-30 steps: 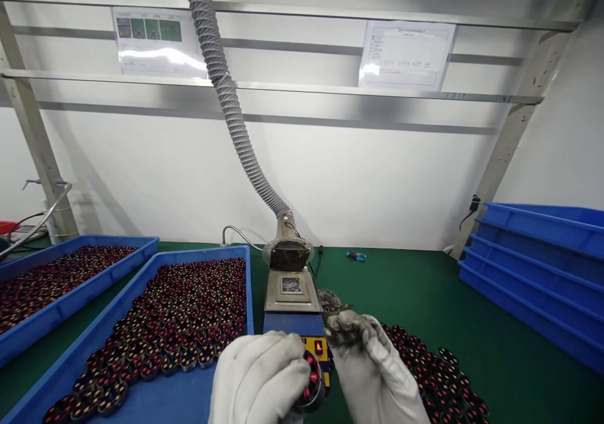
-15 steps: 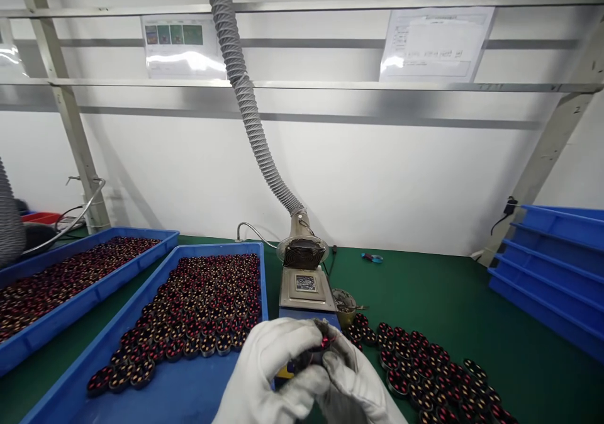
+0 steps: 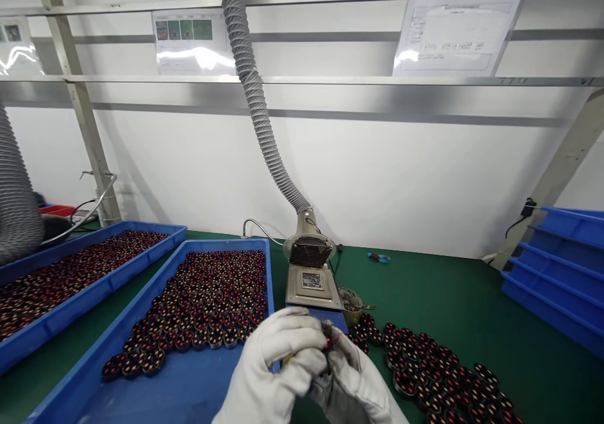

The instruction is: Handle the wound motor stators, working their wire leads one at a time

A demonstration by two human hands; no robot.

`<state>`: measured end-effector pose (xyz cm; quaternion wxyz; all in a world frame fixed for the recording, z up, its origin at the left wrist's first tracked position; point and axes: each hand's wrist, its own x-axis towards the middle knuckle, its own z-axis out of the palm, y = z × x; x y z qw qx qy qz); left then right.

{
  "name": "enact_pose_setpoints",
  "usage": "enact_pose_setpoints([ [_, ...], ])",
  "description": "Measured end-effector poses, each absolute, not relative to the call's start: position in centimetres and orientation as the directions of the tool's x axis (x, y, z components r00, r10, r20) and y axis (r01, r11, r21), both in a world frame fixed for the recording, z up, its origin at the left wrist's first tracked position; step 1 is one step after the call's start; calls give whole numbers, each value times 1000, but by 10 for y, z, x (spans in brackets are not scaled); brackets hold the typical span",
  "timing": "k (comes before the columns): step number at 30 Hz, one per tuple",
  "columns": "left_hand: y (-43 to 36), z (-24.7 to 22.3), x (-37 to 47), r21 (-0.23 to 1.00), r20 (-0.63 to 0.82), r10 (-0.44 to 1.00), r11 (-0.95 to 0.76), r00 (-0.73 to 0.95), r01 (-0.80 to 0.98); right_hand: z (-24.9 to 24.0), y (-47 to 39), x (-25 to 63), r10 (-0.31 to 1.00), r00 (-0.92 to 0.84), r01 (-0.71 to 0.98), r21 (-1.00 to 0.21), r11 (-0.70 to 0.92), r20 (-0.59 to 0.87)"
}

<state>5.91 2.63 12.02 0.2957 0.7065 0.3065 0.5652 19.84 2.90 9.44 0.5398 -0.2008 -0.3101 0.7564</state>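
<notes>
In white gloves, both hands meet at the lower middle of the head view. My left hand [image 3: 278, 367] is closed, its fingertips pinching one side of a small round stator [image 3: 328, 342]. My right hand [image 3: 353, 373] grips the same stator from the other side with bent fingers; its glove tips are stained dark. Most of the stator is hidden by the gloves, with only a dark edge and some red showing. Just beyond the hands stands a metal-topped solder pot [image 3: 313, 285]. Many similar black, red and gold stators [image 3: 434, 367] lie on the table to the right.
A blue tray [image 3: 155, 405] packed with stators is at my left, with a second filled blue tray [image 3: 94, 292] beyond it. A grey duct hose [image 3: 264, 122] comes down behind the pot. A small cup [image 3: 352, 307], pliers [image 3: 379, 258] and stacked blue trays [image 3: 557, 273] are rightward.
The view has shifted slightly, so the scene sits a little farther right. Both hands still hold the stator, and the left fingers have closed more over it.
</notes>
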Motion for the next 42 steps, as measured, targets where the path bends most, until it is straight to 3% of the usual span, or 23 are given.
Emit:
enact_pose_setpoints([
  [2,27,118,60,686,708,690,-723,153,85,94,27,198,951,-309,-706,-677,-207,32],
  [4,26,117,55,691,712,698,-715,72,100,94,25,202,950,-311,-709,-674,-207,36],
  [7,23,120,47,802,595,800,-584,-82,125,95,24,210,942,-333,-703,-674,-225,32],
  [10,21,123,50,857,493,870,-487,7,169,97,24,208,949,-314,-716,-666,-209,40],
  [12,23,122,57,810,559,825,-565,81,157,96,24,202,952,-302,-731,-653,-196,52],
  [16,26,121,64,565,811,580,-810,76,153,97,22,194,945,-321,-740,-638,-213,56],
  [18,25,122,58,570,807,589,-798,51,198,99,19,197,930,-364,-731,-636,-246,59],
  [22,21,125,48,707,681,731,-637,-52,307,103,14,206,898,-436,-719,-625,-304,65],
  [26,21,125,54,523,757,637,-724,145,449,96,17,207,940,-334,-723,-660,-204,75],
  [29,23,126,61,406,844,499,-834,198,373,92,20,204,926,-375,-688,-684,-241,51],
  [31,25,126,63,458,849,503,-853,160,251,93,20,201,895,-445,-672,-673,-309,32],
  [33,27,124,63,609,781,613,-790,118,73,96,19,197,866,-499,-665,-652,-364,25],
  [35,29,120,63,770,634,773,-627,31,-117,101,16,195,848,-529,-661,-639,-394,25],
  [37,29,118,61,849,468,881,-469,-68,-244,106,13,195,833,-553,-665,-615,-423,25],
  [39,28,121,57,876,363,921,-389,-141,-286,111,11,198,828,-561,-681,-582,-444,25],
  [42,22,134,53,948,244,969,-245,-30,-205,116,8,201,842,-538,-713,-547,-438,27],
])
